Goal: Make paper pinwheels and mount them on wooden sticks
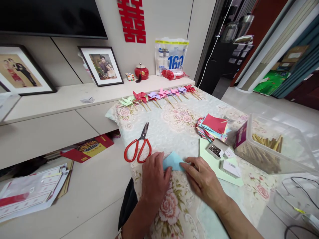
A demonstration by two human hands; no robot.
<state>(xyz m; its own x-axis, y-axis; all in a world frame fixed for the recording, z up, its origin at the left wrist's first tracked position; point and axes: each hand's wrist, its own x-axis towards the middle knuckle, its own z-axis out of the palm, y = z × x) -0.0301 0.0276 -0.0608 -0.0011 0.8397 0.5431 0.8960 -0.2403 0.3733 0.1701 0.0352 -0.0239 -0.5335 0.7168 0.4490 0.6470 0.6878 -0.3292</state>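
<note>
A light blue sheet of paper lies folded on the floral tablecloth near the table's front edge. My left hand presses flat on its left part. My right hand pinches and presses its right edge with the fingertips. Red-handled scissors lie shut just left of the paper, a short way above my left hand.
A row of finished paper pinwheels lies at the table's far edge. To the right are a stack of coloured paper squares, a small open box of pins, a pale green sheet and a clear tub of wooden sticks.
</note>
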